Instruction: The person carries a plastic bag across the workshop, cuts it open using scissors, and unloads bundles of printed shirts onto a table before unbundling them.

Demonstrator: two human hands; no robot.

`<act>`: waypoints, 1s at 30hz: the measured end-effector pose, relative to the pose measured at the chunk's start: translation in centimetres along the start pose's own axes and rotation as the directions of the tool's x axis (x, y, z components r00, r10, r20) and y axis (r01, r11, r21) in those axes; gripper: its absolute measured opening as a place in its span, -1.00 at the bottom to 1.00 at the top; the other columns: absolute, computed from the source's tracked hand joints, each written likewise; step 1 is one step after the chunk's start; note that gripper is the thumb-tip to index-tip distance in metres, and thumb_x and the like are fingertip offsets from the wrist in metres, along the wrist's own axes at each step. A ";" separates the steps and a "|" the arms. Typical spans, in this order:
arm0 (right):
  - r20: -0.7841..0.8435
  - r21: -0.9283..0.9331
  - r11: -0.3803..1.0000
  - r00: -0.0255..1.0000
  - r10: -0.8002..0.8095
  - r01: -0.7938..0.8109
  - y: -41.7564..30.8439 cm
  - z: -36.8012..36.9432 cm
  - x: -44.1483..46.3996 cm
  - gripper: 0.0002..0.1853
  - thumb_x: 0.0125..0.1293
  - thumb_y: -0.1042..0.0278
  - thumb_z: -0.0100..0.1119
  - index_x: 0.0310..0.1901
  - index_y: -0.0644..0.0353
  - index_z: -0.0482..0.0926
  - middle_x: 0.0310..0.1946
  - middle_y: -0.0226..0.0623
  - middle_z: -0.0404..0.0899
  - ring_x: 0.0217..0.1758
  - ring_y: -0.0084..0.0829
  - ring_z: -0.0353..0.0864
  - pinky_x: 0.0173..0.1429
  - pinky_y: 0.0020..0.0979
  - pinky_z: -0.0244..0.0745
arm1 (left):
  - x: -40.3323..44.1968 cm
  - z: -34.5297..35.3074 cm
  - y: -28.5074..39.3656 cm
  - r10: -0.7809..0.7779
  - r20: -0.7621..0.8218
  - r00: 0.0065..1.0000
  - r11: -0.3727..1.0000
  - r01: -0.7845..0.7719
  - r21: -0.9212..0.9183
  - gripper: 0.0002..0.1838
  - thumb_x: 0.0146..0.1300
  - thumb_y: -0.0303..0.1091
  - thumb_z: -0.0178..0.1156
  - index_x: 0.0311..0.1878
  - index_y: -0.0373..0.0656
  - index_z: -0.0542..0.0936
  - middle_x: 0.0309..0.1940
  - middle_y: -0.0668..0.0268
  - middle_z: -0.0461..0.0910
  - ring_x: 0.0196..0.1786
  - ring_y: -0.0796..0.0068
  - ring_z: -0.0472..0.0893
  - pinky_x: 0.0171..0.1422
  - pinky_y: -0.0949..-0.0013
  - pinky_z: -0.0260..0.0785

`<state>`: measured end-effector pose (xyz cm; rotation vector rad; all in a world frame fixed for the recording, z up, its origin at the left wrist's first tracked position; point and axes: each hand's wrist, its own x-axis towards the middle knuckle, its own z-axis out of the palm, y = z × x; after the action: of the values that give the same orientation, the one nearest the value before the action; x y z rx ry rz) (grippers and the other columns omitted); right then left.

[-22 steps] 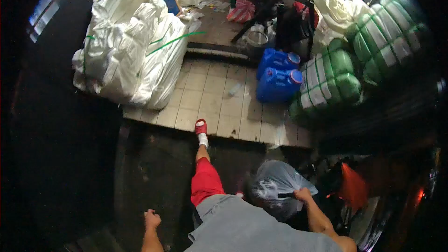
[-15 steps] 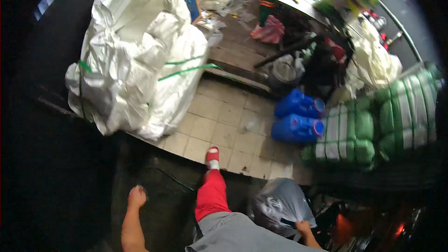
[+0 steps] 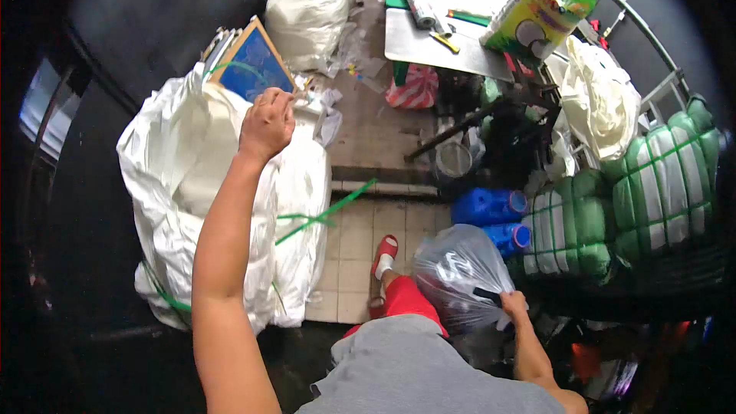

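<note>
Head view | grips clear plastic bag (image 3: 458, 270) by gathered neck in right hand (image 3: 515, 304), the nearer | lies forward-left of that fist, long axis slanting likewise, before blue jugs (image 3: 479, 205) | left hand (image 3: 267, 124) loosely curled, well apart, near white sack (image 3: 162, 176); contents: cannot tell

There are two hands (image 3: 268, 124), one clear bag (image 3: 460, 268), two blue jugs (image 3: 481, 205), two green-strapped bales (image 3: 665, 184), one blue board (image 3: 257, 65), one red-striped bag (image 3: 414, 86) and one yellow-green sack (image 3: 543, 9).
</note>
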<state>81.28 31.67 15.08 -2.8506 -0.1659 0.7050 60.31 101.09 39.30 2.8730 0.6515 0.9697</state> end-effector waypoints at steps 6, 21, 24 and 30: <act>0.142 0.243 0.964 0.987 0.074 -0.107 -18.8 7.7 11.5 -0.46 0.11 -0.01 0.07 -0.31 0.48 0.62 -0.26 0.35 0.58 -0.12 0.19 0.62 0.01 -0.02 0.48 | 1.6 7.2 -16.2 -0.143 0.261 0.955 0.966 0.077 0.246 -0.49 0.06 -0.42 0.26 0.16 -0.18 0.50 0.22 0.01 0.43 0.28 0.00 0.40 0.37 0.09 0.25; 0.150 0.179 0.981 0.983 -0.106 0.079 -60.5 10.5 34.9 -0.57 0.06 0.07 0.19 -0.35 0.40 0.65 -0.46 -0.05 0.66 -0.35 -0.23 0.67 -0.24 -0.23 0.49 | -10.6 18.6 -32.7 -0.756 0.457 0.469 0.650 0.624 0.434 -0.43 0.15 -0.20 0.15 0.29 0.04 0.42 0.25 0.18 0.39 0.25 0.07 0.38 0.31 0.03 0.24; 0.119 0.125 0.988 0.987 -0.107 0.092 -69.4 12.0 37.2 -0.55 0.05 0.05 0.22 -0.34 0.39 0.66 -0.49 -0.09 0.64 -0.41 -0.31 0.62 -0.28 -0.29 0.48 | -9.2 18.1 -33.7 -0.756 0.509 0.411 0.627 0.677 0.385 -0.42 0.11 -0.24 0.17 0.27 0.01 0.43 0.21 0.18 0.40 0.22 0.03 0.40 0.28 0.01 0.26; 0.134 0.147 0.979 0.978 -0.158 0.138 -87.6 7.3 39.6 -0.48 0.07 -0.02 0.18 -0.30 0.44 0.63 -0.30 0.19 0.65 -0.14 0.04 0.68 -0.07 -0.12 0.50 | -7.2 13.1 -34.9 -0.672 0.730 0.124 0.521 0.779 0.348 -0.27 0.10 -0.18 0.16 0.39 -0.14 0.31 0.47 0.10 0.13 0.40 0.02 0.28 0.40 0.06 0.23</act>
<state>107.37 124.32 10.18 -2.6247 -0.3353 0.8568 49.72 131.24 18.82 1.9207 1.5245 -0.4743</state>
